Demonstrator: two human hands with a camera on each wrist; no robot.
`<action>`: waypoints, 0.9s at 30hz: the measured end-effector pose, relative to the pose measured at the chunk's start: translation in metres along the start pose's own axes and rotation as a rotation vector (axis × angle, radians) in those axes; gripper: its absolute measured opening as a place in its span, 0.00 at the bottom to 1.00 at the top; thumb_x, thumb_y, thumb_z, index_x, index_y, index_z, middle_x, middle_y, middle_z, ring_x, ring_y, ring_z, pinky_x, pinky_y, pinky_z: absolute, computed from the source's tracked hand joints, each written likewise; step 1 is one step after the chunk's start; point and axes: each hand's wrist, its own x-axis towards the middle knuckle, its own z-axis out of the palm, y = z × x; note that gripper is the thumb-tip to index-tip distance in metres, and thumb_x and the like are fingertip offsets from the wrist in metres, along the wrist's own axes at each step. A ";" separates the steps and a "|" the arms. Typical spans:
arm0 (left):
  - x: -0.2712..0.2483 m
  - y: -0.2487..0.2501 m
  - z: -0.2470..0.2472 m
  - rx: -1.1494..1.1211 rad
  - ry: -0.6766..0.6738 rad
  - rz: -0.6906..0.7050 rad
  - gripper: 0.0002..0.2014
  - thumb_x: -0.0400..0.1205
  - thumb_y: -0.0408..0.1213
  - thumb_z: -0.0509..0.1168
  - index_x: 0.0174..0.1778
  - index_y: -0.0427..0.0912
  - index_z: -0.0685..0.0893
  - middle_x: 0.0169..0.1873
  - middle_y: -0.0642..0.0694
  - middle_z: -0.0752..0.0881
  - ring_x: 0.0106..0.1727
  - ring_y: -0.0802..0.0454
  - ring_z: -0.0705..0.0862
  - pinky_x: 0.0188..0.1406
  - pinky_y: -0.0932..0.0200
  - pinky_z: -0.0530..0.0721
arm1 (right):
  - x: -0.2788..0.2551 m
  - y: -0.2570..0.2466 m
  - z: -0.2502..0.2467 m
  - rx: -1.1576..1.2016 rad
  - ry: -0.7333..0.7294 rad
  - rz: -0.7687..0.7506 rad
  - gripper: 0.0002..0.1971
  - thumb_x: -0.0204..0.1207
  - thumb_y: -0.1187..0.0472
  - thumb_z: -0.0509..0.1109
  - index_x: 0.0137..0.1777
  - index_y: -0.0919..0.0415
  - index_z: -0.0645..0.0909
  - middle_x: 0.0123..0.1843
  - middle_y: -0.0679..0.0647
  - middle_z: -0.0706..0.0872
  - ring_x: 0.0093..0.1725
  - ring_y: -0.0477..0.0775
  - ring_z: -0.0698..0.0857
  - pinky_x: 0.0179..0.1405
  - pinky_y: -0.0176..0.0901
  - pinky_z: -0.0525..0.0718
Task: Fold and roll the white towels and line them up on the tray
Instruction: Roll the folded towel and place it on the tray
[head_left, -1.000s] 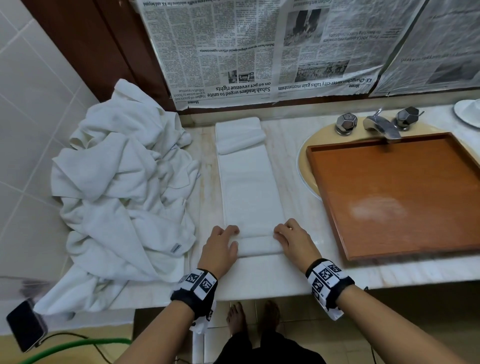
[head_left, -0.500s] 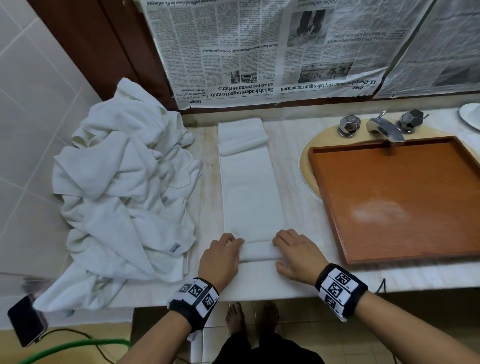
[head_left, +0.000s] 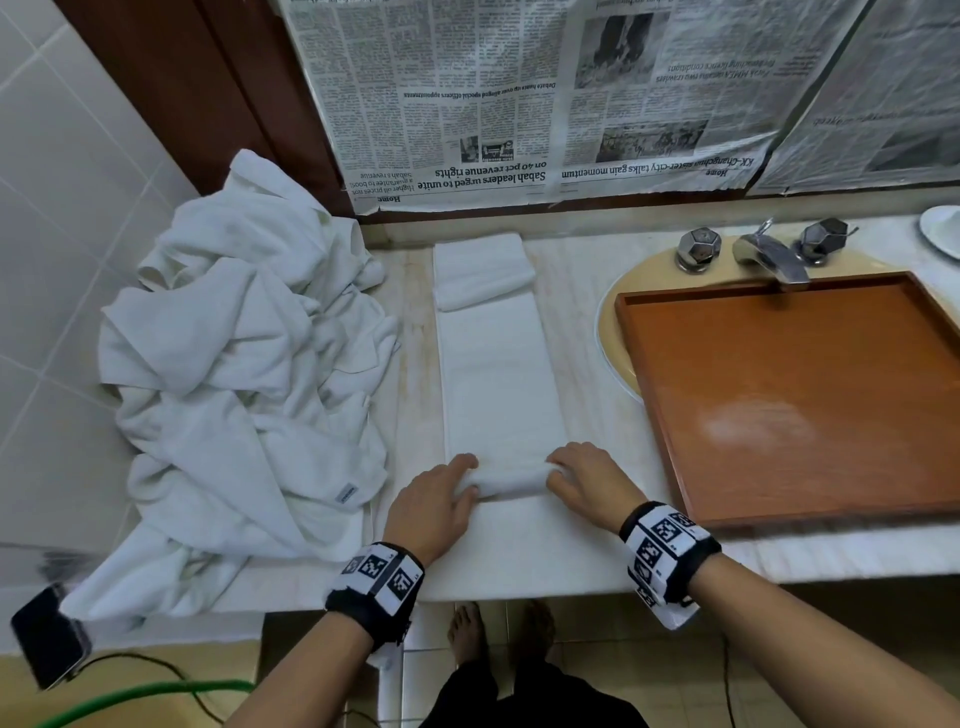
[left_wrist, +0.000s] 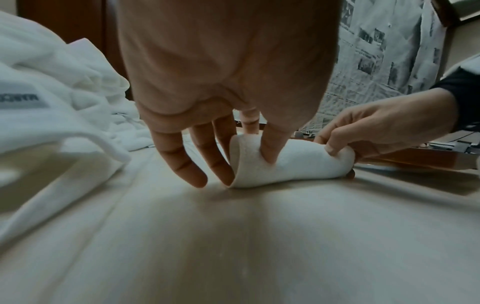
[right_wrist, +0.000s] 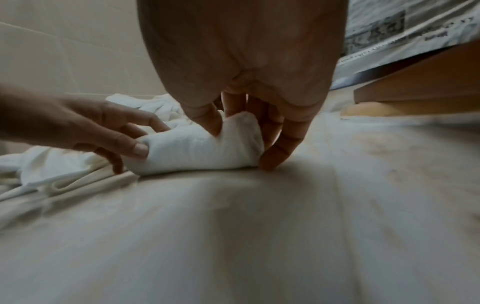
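Marble counter carries the towel, stretching ahead of the fingers; left hand and right hand pinch its started roll. Uneven pressure could skew it.

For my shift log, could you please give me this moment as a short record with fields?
stage: rolling begun at the near end of the folded towel
roll: short, lying across the strip
left hand: grips the roll's left end
right hand: grips the roll's right end
far end of towel: folded over, not yet rolled
tray: over the sink, no towel on it
towel pile: crumpled, left of the strip
phone: at the counter's near left edge
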 end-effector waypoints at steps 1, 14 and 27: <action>0.001 0.000 0.000 -0.032 0.006 -0.011 0.17 0.88 0.49 0.57 0.73 0.54 0.74 0.55 0.47 0.86 0.58 0.45 0.84 0.52 0.52 0.79 | 0.002 0.000 -0.001 0.032 0.007 0.012 0.21 0.78 0.49 0.60 0.63 0.59 0.83 0.55 0.55 0.86 0.57 0.57 0.81 0.52 0.42 0.72; 0.020 0.004 0.002 -0.077 0.176 -0.044 0.14 0.84 0.32 0.61 0.66 0.44 0.80 0.56 0.43 0.76 0.49 0.42 0.80 0.41 0.49 0.82 | 0.005 -0.012 0.008 -0.216 0.258 -0.045 0.04 0.74 0.63 0.75 0.44 0.58 0.82 0.47 0.56 0.78 0.42 0.59 0.79 0.26 0.42 0.71; 0.009 0.001 0.020 0.125 0.075 0.177 0.26 0.78 0.52 0.62 0.72 0.55 0.70 0.75 0.55 0.72 0.57 0.43 0.74 0.41 0.47 0.88 | -0.008 -0.010 0.011 -0.348 0.114 -0.130 0.13 0.61 0.59 0.75 0.45 0.62 0.83 0.48 0.54 0.82 0.51 0.60 0.79 0.36 0.52 0.87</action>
